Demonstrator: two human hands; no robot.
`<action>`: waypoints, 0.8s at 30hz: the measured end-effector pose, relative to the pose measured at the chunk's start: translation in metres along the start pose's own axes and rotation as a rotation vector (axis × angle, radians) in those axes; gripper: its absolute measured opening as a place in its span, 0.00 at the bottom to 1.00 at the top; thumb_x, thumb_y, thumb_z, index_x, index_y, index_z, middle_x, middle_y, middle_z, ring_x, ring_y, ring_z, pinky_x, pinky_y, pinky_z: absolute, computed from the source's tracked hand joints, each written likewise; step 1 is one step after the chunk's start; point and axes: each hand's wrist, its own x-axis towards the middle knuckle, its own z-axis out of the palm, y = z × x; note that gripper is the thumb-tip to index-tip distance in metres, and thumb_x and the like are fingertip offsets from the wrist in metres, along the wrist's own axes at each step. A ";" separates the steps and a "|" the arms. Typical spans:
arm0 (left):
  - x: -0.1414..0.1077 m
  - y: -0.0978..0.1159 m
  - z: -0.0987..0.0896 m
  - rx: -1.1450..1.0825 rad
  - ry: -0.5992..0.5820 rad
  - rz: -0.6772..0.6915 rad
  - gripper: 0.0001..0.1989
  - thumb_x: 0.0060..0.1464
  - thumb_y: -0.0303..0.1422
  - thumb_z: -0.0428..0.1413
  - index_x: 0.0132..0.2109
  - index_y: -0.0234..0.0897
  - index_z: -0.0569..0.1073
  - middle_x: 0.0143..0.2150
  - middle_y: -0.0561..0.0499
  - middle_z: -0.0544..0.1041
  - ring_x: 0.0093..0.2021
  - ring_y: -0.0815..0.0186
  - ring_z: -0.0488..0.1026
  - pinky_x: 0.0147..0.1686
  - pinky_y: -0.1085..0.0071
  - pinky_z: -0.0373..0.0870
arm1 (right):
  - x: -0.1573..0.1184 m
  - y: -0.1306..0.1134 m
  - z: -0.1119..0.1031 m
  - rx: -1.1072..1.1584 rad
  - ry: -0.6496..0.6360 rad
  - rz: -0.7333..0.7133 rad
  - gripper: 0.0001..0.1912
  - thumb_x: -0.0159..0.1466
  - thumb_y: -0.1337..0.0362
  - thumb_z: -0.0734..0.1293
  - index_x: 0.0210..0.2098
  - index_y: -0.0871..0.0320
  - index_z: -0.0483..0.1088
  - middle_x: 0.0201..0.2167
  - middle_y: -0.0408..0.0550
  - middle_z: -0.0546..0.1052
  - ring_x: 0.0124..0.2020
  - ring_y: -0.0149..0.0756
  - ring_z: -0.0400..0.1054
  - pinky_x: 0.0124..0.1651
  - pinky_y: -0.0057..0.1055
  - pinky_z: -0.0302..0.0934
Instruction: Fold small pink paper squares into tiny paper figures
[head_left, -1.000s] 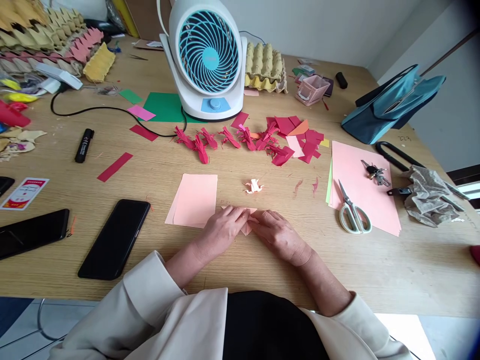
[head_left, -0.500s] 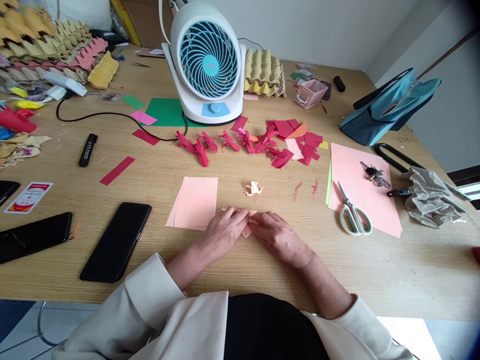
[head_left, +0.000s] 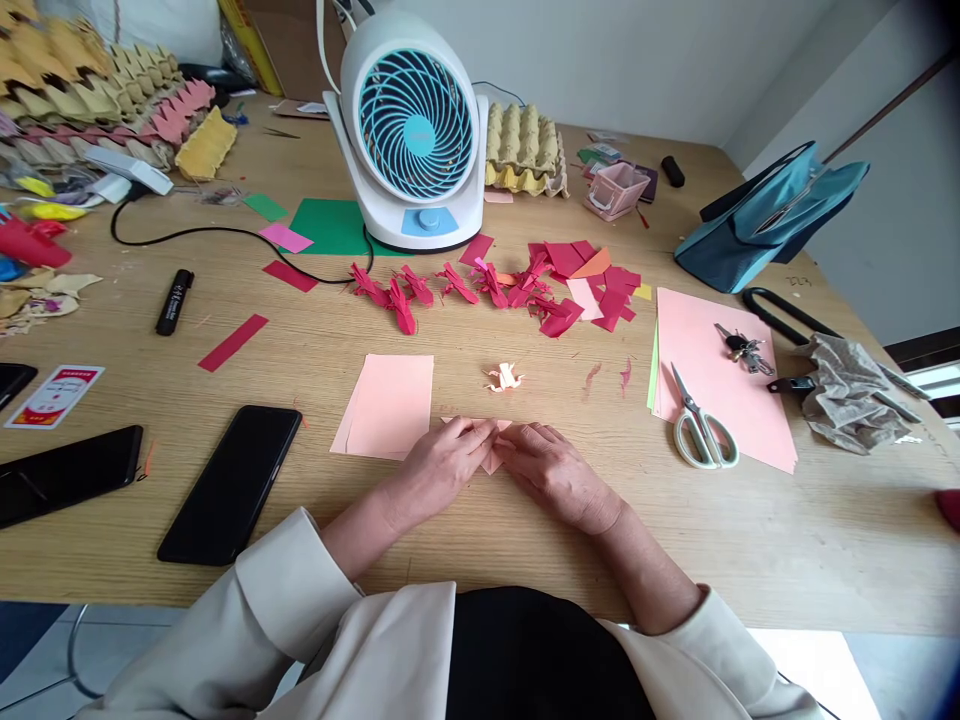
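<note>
A small folded piece of pink paper [head_left: 491, 463] lies on the table between my hands, mostly covered by them. My left hand [head_left: 448, 458] has its fingers pressed together on the paper's left side. From the right, my right hand [head_left: 553, 468] pinches the paper, its fingertips almost meeting the left ones. Just beyond the hands sits a small pale pink folded paper frog [head_left: 506, 377]. Flat pink sheets [head_left: 386, 405] are stacked beside my left hand. Farther back, several red folded paper figures [head_left: 455, 284] form a loose row.
A white fan [head_left: 424, 125] stands at the back. To the right lie scissors [head_left: 701, 425] and keys [head_left: 746, 352] on larger pink sheets [head_left: 697, 330], with a blue bag [head_left: 765, 225] behind. At left are a phone [head_left: 231, 485], a black marker [head_left: 175, 302] and egg trays [head_left: 90, 100].
The view has shifted slightly. Both hands remain at the folded pink paper in nearly the same pose; my left forearm and sleeve sit a little farther left.
</note>
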 end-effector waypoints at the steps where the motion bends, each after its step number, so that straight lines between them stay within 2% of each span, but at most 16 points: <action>1: 0.000 0.000 -0.001 0.005 -0.004 -0.011 0.22 0.62 0.23 0.47 0.62 0.29 0.63 0.63 0.42 0.68 0.57 0.61 0.67 0.56 0.64 0.66 | 0.000 0.000 0.000 0.003 -0.003 0.000 0.13 0.70 0.69 0.60 0.50 0.60 0.71 0.45 0.56 0.75 0.45 0.41 0.68 0.48 0.40 0.66; 5: 0.001 0.003 -0.007 0.022 -0.035 -0.043 0.22 0.63 0.24 0.46 0.63 0.29 0.62 0.61 0.44 0.70 0.55 0.59 0.67 0.55 0.64 0.66 | -0.003 0.001 -0.005 0.085 -0.007 0.017 0.13 0.70 0.69 0.60 0.50 0.59 0.71 0.46 0.56 0.74 0.46 0.41 0.68 0.50 0.40 0.66; 10: 0.001 0.004 -0.011 -0.001 -0.043 -0.053 0.24 0.64 0.24 0.45 0.66 0.31 0.59 0.64 0.46 0.68 0.58 0.60 0.65 0.57 0.64 0.64 | -0.010 0.006 -0.012 0.202 -0.002 0.075 0.12 0.70 0.68 0.60 0.50 0.58 0.71 0.45 0.54 0.74 0.45 0.40 0.69 0.48 0.39 0.67; 16: 0.001 0.003 -0.007 -0.030 -0.063 -0.053 0.26 0.63 0.23 0.45 0.67 0.30 0.55 0.66 0.46 0.66 0.61 0.60 0.63 0.57 0.64 0.64 | -0.013 0.011 -0.006 0.273 0.061 0.108 0.10 0.70 0.69 0.61 0.48 0.57 0.72 0.44 0.54 0.74 0.44 0.40 0.69 0.48 0.39 0.67; 24: 0.005 0.006 -0.011 -0.014 -0.069 -0.085 0.22 0.63 0.23 0.45 0.63 0.33 0.61 0.62 0.46 0.70 0.57 0.61 0.67 0.53 0.64 0.66 | -0.013 0.013 -0.004 0.288 0.071 0.099 0.11 0.69 0.69 0.61 0.48 0.57 0.72 0.43 0.54 0.74 0.43 0.40 0.68 0.47 0.40 0.67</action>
